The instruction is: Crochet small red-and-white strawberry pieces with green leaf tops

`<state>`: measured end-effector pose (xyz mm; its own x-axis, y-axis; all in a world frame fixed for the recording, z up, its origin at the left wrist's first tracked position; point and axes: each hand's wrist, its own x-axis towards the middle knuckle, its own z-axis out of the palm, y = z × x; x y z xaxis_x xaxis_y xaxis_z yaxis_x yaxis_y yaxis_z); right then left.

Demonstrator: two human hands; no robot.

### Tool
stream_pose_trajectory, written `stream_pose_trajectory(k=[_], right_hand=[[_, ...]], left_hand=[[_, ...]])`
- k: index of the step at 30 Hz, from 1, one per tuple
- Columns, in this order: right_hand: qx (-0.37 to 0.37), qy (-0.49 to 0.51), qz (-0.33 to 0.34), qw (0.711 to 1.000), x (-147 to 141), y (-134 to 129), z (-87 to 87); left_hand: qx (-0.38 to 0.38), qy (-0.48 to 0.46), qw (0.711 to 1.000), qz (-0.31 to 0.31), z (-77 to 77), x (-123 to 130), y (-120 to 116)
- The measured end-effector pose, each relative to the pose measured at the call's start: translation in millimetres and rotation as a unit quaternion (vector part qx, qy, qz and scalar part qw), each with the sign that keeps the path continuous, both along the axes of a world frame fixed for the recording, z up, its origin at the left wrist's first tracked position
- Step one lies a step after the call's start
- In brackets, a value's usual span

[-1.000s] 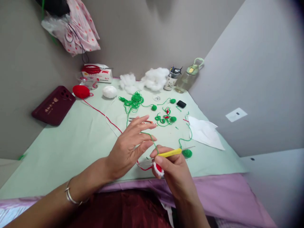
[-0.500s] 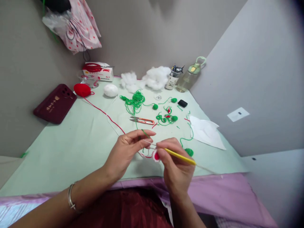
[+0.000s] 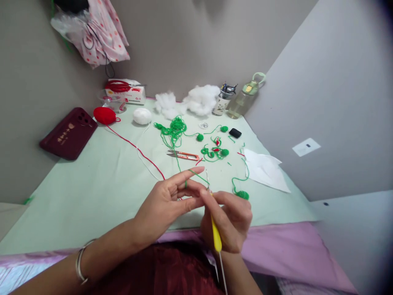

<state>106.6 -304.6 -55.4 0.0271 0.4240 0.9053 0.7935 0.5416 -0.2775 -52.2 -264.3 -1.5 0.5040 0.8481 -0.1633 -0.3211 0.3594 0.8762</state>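
Observation:
My right hand (image 3: 231, 215) grips a crochet hook (image 3: 216, 238) by its yellow handle. The slim metal tip points up and away, and a thin metal end sticks out below the handle. Round the fingers of my left hand (image 3: 164, 200) runs a strand of green yarn (image 3: 199, 177), which stretches from the raised index finger to the hook. The thumb and middle finger of my left hand meet the right fingertips near the hook's shaft. Fingers hide whatever is pinched there. Beyond the hands lie orange thread snips (image 3: 184, 155) and a loose green yarn tangle (image 3: 175, 129).
A red yarn ball (image 3: 105, 116) and a white yarn ball (image 3: 142, 116) trail strands towards my hands. Small green crocheted pieces (image 3: 225, 152) lie right of centre. White stuffing (image 3: 202, 100), a pen cup (image 3: 221, 103) and a bottle (image 3: 244, 100) stand at the back. A maroon phone (image 3: 69, 133) lies left.
The hook has swung from slanting sideways to pointing up. Green yarn now runs to it. The small red-and-white crocheted piece has gone out of sight behind my fingers.

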Motion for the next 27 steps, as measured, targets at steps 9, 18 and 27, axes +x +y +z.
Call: stream_pose_trajectory(k=[9, 18, 27], right_hand=[[-0.173, 0.336, 0.184, 0.907, -16.9, 2.1, 16.0], [-0.210, 0.454, 0.233, 0.834, -1.0, 0.2, 28.3], [-0.219, 0.445, 0.244, 0.833, 2.5, -0.4, 27.0]], left_hand=[[-0.041, 0.031, 0.998, -0.039, 1.0, -5.1, 9.4], [-0.033, 0.042, 0.998, -0.030, 5.1, -13.9, 12.4], [0.043, 0.055, 0.997, 0.019, -2.2, -10.8, 8.3]])
